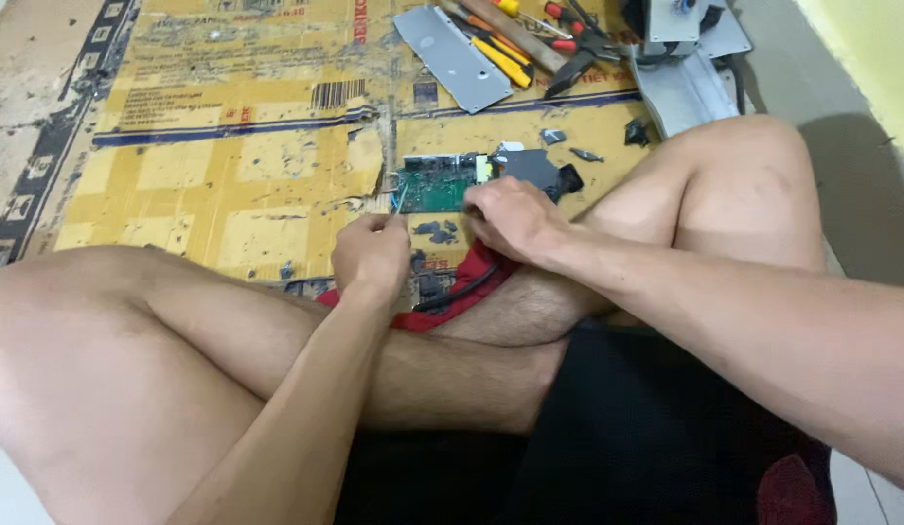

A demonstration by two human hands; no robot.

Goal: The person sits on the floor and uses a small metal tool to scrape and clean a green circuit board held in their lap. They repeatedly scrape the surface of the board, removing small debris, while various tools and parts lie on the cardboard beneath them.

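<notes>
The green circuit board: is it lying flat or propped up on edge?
Flat. The circuit board lies face up on the cardboard, its whole green top showing, right hand resting at its edge.

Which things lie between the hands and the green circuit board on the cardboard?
Nothing visible does. The right hand already rests at the right edge of the green circuit board. The left hand holds a thin tool whose tip reaches the board's lower left corner. Only bare cardboard lies around.

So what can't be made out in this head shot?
- Left hand: it pinches a thin tool, tip too small to identify.
- Circuit board: right end hidden under the right hand; parts too small.
- Tools: cut off by the top edge.
- Red cloth: mostly hidden by legs.
</notes>
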